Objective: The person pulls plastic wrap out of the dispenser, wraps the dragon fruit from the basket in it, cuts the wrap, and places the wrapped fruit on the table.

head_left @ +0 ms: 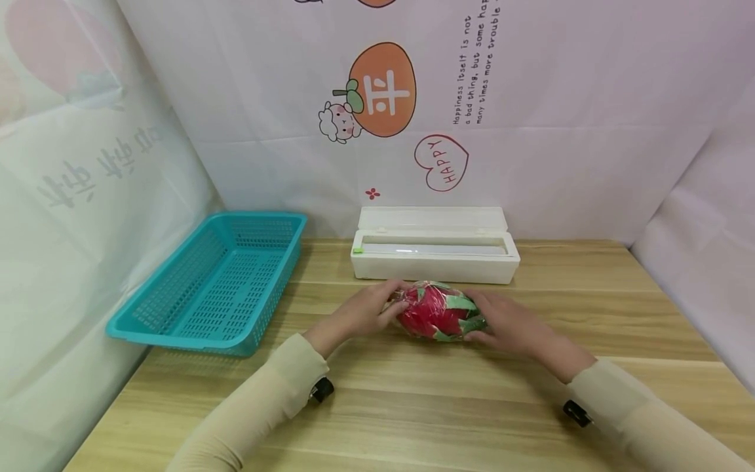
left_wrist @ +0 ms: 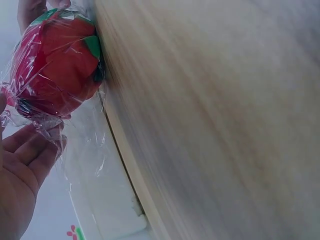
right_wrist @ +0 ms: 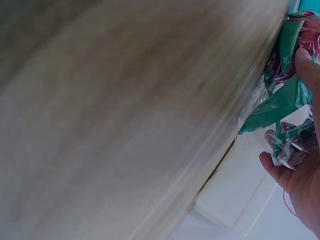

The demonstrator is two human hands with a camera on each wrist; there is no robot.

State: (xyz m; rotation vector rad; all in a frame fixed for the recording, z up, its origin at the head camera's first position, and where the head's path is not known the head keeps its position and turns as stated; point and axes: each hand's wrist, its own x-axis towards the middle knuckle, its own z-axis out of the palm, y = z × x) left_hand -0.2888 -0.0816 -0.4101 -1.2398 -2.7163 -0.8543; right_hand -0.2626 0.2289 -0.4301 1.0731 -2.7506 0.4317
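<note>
A red dragon fruit [head_left: 433,311] with green scales lies on the wooden table between both hands, wrapped in clear cling film. My left hand [head_left: 368,308] holds its left end, thumb in front and fingers behind. In the left wrist view, bunched film [left_wrist: 47,125] gathers beside the fingers of that hand. My right hand [head_left: 510,324] grips the leafy right end between thumb and fingers. Green leaf tips [right_wrist: 272,107] show under the film in the right wrist view, close to the thumb.
Behind the fruit stands a white cling film box [head_left: 433,267], its lid raised and a roll inside. A turquoise perforated basket [head_left: 274,308] sits at the left of the wooden table [head_left: 448,419]. White printed cloth [head_left: 283,177] hangs around the back and sides.
</note>
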